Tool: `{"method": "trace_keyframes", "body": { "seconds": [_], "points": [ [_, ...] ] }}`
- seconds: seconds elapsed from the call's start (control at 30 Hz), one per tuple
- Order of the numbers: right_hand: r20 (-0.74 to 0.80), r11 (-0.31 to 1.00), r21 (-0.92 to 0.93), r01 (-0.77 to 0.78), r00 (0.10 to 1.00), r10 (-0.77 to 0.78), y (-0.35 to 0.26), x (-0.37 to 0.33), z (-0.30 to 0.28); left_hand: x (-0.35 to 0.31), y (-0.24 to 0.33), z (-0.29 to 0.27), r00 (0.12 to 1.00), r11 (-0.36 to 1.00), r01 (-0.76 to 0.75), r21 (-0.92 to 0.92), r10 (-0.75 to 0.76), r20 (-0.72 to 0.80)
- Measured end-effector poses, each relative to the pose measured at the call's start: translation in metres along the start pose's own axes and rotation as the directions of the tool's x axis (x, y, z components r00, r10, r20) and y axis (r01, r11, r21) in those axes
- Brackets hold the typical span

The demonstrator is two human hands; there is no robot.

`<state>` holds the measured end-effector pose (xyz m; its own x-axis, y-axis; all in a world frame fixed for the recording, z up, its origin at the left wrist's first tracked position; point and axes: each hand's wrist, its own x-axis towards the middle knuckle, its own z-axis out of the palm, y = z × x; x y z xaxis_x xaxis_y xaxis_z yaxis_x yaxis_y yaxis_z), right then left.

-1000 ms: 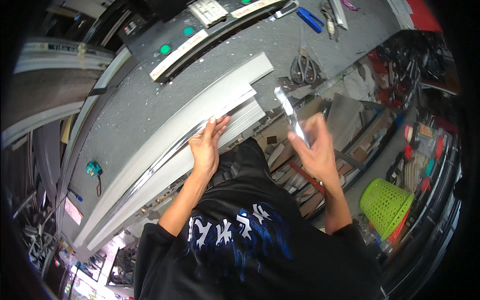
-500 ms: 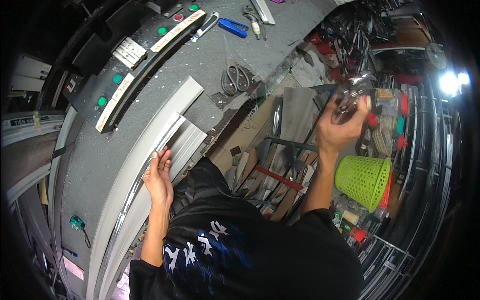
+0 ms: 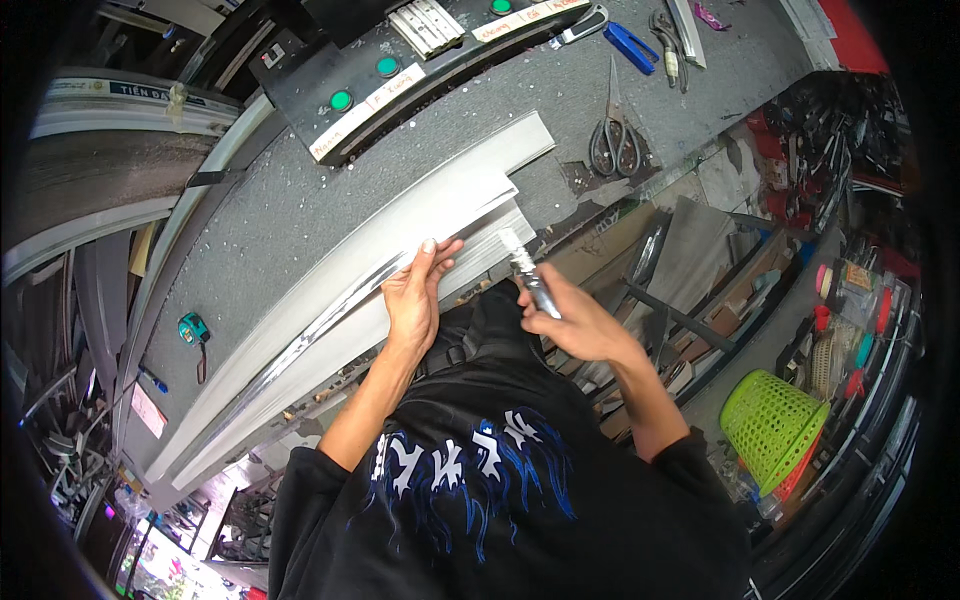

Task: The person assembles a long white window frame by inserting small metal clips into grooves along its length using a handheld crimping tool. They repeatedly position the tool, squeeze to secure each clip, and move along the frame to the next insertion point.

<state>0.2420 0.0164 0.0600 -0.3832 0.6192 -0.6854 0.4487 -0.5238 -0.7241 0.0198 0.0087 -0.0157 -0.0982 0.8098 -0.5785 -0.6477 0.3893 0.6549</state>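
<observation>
Several long pale profile strips lie side by side along the bench. One has a shiny silver face [image 3: 370, 283]; behind it lies a flat pale grey strip [image 3: 525, 138], and nearer my body a ribbed pale strip [image 3: 497, 242]. My left hand [image 3: 412, 300] is closed on the edge of the shiny strip, thumb on top. My right hand [image 3: 580, 318] grips a small dark cylindrical object [image 3: 540, 292] with a pale, glinting end. That object is motion-blurred, so its kind is unclear. Its pale end is beside the end of the ribbed strip.
Scissors [image 3: 615, 140], a blue-handled tool [image 3: 630, 47] and pliers [image 3: 668, 50] lie at the back right of the bench. A control box with green buttons [image 3: 387, 67] stands behind the strips. A tape measure [image 3: 192, 330] lies left; a green basket [image 3: 765, 425] stands right.
My right hand has come left from the jars and tools at the right to the strips, bringing the object it holds. The view has shifted; my left hand stays on the shiny strip.
</observation>
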Motion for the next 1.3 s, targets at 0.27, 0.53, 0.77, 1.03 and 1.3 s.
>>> {"method": "trace_keyframes", "body": {
  "seconds": [0.27, 0.53, 0.77, 1.03, 1.3],
  "points": [
    [-0.078, 0.993, -0.119, 0.004, 0.997, -0.014, -0.023, 0.028, 0.038, -0.008, 0.0, 0.003, 0.998, 0.998, -0.063, -0.022, 0.064, 0.027],
    [-0.128, 0.991, -0.118, 0.063, 0.989, -0.078, -0.025, 0.039, 0.045, -0.006, -0.002, -0.001, 0.992, 0.993, -0.105, -0.058, 0.108, 0.061],
    [-0.145, 0.995, -0.092, 0.036, 0.988, -0.049, -0.024, 0.04, 0.049, -0.007, -0.002, -0.002, 0.987, 0.992, -0.124, -0.037, 0.127, 0.096],
    [-0.155, 0.997, -0.069, 0.041, 0.987, -0.052, -0.026, 0.042, 0.052, -0.009, -0.003, -0.007, 0.992, 0.995, -0.105, -0.003, 0.104, 0.076],
    [-0.134, 0.998, -0.051, 0.038, 0.99, -0.045, -0.033, 0.04, 0.049, -0.008, -0.005, -0.009, 0.994, 0.994, -0.099, 0.037, 0.098, 0.045]
  ]
}}
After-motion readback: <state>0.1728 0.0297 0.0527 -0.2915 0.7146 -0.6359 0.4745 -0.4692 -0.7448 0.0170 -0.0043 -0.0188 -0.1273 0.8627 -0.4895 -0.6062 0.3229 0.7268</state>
